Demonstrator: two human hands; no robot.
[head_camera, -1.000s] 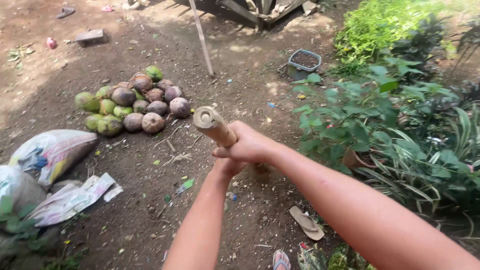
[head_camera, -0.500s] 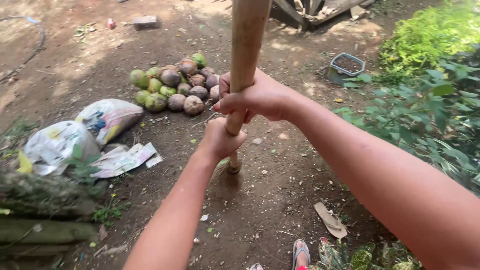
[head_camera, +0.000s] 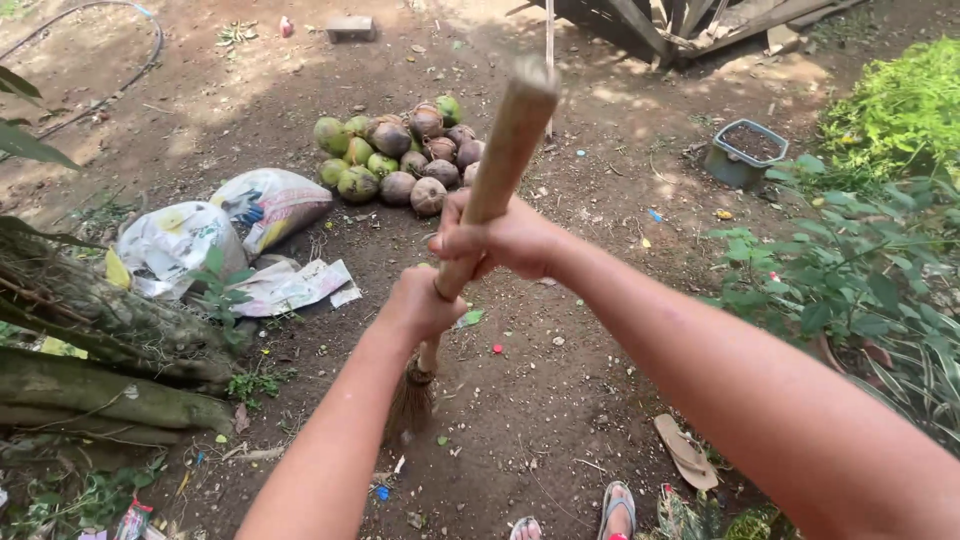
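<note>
Both hands, left (head_camera: 420, 303) below right (head_camera: 505, 238), grip closed around the tan bamboo-handled stick broom (head_camera: 478, 215), bristles on the dirt ground (head_camera: 560, 400). Swinging wide could scatter the nearby coconut pile (head_camera: 400, 158).

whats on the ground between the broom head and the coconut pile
Head view: mostly bare dirt between broom head and coconut pile, with a green leaf and small litter bits.
</note>
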